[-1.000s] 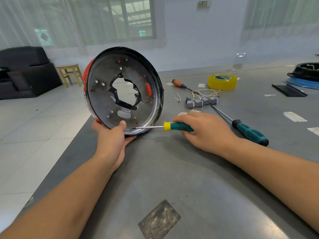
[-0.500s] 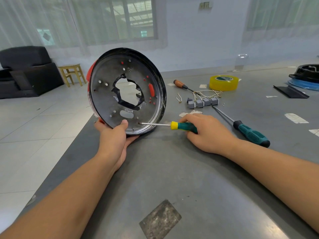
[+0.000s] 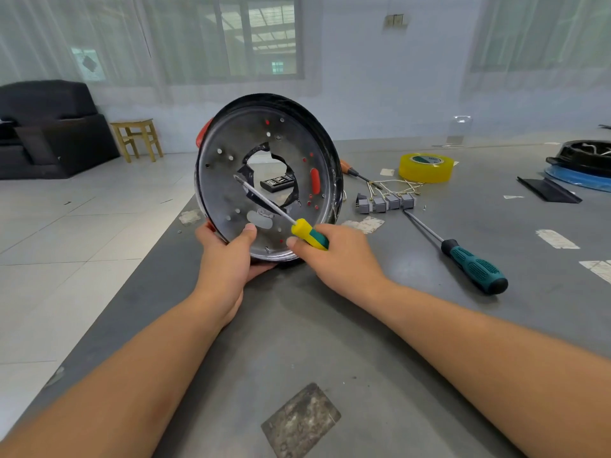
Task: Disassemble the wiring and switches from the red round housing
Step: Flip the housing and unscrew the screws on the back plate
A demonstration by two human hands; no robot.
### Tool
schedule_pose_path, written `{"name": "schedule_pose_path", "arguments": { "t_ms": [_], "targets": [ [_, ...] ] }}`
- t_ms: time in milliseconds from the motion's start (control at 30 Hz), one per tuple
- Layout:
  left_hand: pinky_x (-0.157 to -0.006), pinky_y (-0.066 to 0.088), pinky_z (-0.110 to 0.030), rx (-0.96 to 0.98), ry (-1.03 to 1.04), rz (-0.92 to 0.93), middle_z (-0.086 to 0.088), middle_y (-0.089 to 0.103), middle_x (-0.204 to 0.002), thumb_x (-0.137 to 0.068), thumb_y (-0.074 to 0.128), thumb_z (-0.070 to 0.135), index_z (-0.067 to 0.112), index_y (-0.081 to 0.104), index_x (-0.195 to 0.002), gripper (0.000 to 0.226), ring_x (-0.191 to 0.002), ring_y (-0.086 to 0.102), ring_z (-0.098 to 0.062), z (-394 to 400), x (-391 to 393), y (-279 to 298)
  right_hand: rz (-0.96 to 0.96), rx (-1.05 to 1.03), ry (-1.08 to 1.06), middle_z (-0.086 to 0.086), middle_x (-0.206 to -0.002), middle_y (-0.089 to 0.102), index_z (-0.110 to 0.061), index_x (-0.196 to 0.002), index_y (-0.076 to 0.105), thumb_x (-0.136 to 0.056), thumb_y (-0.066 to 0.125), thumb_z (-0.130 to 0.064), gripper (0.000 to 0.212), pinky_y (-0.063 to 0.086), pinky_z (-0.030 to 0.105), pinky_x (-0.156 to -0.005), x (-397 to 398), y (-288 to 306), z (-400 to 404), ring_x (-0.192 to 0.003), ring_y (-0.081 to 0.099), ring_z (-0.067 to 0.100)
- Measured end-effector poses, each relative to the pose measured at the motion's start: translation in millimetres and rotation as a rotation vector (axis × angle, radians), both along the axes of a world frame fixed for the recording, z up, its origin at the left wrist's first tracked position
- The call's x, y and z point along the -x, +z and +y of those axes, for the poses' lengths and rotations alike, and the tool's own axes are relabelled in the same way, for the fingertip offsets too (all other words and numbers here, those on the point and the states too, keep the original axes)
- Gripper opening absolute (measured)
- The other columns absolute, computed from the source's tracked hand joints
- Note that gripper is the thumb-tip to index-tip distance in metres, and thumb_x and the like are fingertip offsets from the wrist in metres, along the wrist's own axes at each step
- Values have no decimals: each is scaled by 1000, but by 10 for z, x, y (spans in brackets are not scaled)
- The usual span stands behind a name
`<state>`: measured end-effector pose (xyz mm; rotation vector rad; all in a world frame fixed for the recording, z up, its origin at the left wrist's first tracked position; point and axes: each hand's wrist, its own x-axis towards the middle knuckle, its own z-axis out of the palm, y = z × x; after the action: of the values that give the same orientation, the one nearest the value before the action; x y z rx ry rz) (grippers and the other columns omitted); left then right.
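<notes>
The left hand (image 3: 228, 259) grips the bottom rim of the red round housing (image 3: 267, 176), held on edge on the desk (image 3: 330, 325). The right hand (image 3: 340, 256) clasps one yellow-green screwdriver (image 3: 309, 234), tip at the central hole. Four grey switches (image 3: 385, 203) with wiring and two more screwdrivers lie just right.

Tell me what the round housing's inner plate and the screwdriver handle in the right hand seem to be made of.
Inner plate: looks like bare sheet metal, dull grey with a soft sheen, punched holes and a jagged cut opening. Screwdriver handle: probably moulded plastic, perhaps rubbery, in solid yellow and green; its shaft is shiny, likely steel.
</notes>
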<state>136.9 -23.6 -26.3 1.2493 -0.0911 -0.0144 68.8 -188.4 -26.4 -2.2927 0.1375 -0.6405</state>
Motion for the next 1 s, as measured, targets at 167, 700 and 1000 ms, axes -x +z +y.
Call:
{"name": "schedule_pose_path", "arguments": {
  "t_ms": [167, 700, 1000],
  "targets": [
    [-70, 66, -46, -20, -2, 2, -3, 64, -133, -105, 62, 14, 24, 40, -128, 32, -108, 75, -28, -1, -16, -12, -79, 25, 3, -5, -67, 52, -25, -69, 49, -96, 60, -50, 38, 45, 40, -61, -145, 42, 238, -69, 53, 21],
    [-69, 66, -46, -61, 26, -25, -2, 64, -134, -105, 63, 14, 25, 39, -133, 39, -109, 73, -27, -25, -40, -39, 128, 71, -46, -8, -62, 56, -30, -63, 55, -80, 72, -53, 33, 33, 28, -53, -253, 97, 320, -66, 56, 12],
    [-65, 66, -42, -59, 29, -23, -4, 65, -133, -105, 64, 15, 24, 40, -132, 37, -105, 75, -27, -35, -13, -25, 94, 57, -2, -4, -66, 60, -25, -72, 62, -82, 69, -41, 20, 40, 30, -55, -243, 70, 319, -69, 59, 15]
  ]
}}
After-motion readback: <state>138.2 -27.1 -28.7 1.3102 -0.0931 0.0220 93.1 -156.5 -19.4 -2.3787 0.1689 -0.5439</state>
